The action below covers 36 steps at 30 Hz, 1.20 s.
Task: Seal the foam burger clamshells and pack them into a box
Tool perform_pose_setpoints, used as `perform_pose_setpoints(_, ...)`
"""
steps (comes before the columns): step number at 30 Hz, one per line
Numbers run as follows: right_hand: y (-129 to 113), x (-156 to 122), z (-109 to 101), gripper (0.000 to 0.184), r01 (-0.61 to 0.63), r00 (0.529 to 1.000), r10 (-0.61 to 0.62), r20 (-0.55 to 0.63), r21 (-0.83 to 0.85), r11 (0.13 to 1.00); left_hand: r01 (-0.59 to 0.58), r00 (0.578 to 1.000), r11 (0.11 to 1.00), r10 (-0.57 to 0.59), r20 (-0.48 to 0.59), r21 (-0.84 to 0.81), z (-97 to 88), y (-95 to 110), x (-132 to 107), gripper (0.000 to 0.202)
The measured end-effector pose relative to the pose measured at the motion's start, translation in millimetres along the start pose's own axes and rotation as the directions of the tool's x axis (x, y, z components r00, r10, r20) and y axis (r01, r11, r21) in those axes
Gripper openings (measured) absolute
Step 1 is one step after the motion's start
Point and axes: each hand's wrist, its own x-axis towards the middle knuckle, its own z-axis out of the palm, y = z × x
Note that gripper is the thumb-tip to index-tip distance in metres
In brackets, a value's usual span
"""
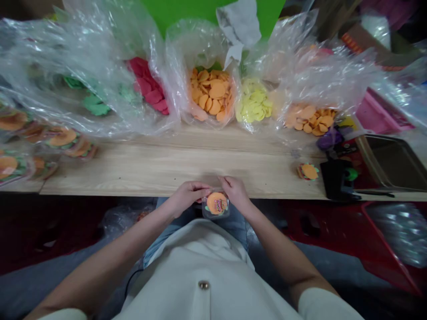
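Observation:
At the table's front edge, close to my body, a small clear plastic box (216, 213) holds a toy burger (215, 202) with an orange top, green bits round its rim and a printed label on the front. My left hand (188, 195) pinches the box at its upper left corner. Round the upper right side closes my right hand (235, 191), its fingertips on the far edge. Whether the lid is fully closed, I cannot tell. Farther right on the table sits an unboxed toy burger (308, 171).
Clear bags along the back hold orange discs (213, 91), yellow pieces (255, 102), red pieces (150, 86) and green pieces (95, 103). Several boxed burgers (62, 138) crowd the left. A black tape dispenser (338, 180) and pink bin (380, 113) stand right. Red crates (333, 240) flank my legs.

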Motion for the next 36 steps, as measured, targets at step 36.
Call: perform_pose_setpoints(36,-22,-3,11,0.044,0.072,0.987,-0.055,-0.154,0.109,0.991,-0.27,0.96,0.962,0.271,-0.075,0.034,-0.3,-3,-22,0.052)
